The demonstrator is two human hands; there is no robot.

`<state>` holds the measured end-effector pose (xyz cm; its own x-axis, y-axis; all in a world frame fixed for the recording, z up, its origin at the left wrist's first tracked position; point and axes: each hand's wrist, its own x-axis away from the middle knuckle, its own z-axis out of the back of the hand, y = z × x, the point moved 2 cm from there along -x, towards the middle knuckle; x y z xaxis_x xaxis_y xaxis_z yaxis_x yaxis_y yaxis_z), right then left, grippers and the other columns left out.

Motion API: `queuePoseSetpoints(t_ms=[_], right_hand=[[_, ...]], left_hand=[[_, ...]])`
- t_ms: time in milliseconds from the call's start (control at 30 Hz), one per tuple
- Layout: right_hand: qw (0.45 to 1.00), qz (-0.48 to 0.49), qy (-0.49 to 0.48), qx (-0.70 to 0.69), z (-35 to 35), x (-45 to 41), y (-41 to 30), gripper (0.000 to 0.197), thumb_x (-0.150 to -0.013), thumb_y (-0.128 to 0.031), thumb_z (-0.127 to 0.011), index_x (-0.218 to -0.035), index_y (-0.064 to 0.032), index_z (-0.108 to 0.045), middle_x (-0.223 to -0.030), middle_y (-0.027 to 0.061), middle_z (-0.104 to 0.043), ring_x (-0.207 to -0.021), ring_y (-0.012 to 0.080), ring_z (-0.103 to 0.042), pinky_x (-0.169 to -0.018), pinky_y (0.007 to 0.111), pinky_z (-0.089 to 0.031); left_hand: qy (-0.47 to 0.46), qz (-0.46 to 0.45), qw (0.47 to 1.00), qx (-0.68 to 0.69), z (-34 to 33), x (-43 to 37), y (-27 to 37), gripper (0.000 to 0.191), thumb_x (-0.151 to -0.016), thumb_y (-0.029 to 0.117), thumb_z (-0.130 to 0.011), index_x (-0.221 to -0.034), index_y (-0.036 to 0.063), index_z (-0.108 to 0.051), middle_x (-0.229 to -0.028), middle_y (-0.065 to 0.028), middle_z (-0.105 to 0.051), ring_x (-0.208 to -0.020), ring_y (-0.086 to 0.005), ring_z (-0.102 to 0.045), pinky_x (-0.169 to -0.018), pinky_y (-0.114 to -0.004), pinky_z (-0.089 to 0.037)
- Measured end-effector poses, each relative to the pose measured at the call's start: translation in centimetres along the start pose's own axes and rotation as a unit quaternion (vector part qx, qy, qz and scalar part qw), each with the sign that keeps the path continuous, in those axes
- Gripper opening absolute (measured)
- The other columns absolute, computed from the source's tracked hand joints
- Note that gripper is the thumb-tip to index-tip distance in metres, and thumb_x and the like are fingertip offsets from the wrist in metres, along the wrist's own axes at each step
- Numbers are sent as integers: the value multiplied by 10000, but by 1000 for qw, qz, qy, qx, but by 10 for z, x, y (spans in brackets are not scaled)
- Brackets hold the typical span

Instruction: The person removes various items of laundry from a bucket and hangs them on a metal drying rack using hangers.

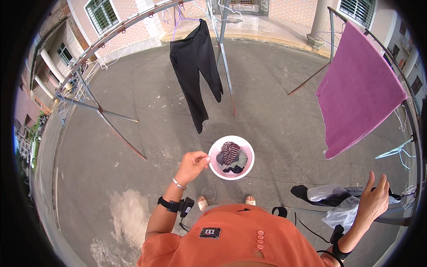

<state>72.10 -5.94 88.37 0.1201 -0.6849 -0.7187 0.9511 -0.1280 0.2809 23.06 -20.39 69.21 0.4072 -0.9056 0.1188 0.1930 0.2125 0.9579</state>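
My left hand (pixel 194 164) is raised near the left rim of a round white-and-pink plastic basin (pixel 213 169) on the ground. Its fingers are curled towards the thumb, and I see nothing held in them. Inside the basin lie a striped garment (pixel 230 153) and grey and dark clothes (pixel 241 160). My right hand (pixel 375 198) is out to the right, thumb and fingers apart, holding nothing visible. Behind it, dark and pale grey clothes (pixel 337 197) hang by the right rack. Ahead, black trousers (pixel 195 63) hang from a purple hanger (pixel 181 19).
A metal drying rack (pixel 121 30) with splayed legs and several wire hangers (pixel 106 60) curves across the left. On the right rack (pixel 413 126) hang a large purple-pink cloth (pixel 362 90) and a light blue hanger (pixel 395 151). Concrete ground (pixel 267 110) reaches a tiled house step (pixel 273 36).
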Motion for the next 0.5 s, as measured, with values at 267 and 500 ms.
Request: queuePoseSetpoints(t_ms=[267, 500], right_hand=[[892, 298, -34, -337, 131, -14, -259, 344, -776, -204, -778, -1021, -7, -638, -698, 124, -557, -614, 319, -598, -542, 414, -440], [781, 467, -92, -405, 218, 48, -409, 276, -773, -253, -779, -851, -51, -607, -663, 97, -570, -590, 310, -611, -516, 411, -458]], left_hand=[[63, -3, 998, 0, 135, 63, -74, 169, -937, 168, -675, -932, 0, -684, -787, -8, -671, -704, -78, -626, -613, -228, -499], [173, 73, 981, 44, 275, 147, -187, 175, -929, 160, -681, -895, -12, -693, -749, -14, -677, -647, -75, -617, -584, -235, -486]])
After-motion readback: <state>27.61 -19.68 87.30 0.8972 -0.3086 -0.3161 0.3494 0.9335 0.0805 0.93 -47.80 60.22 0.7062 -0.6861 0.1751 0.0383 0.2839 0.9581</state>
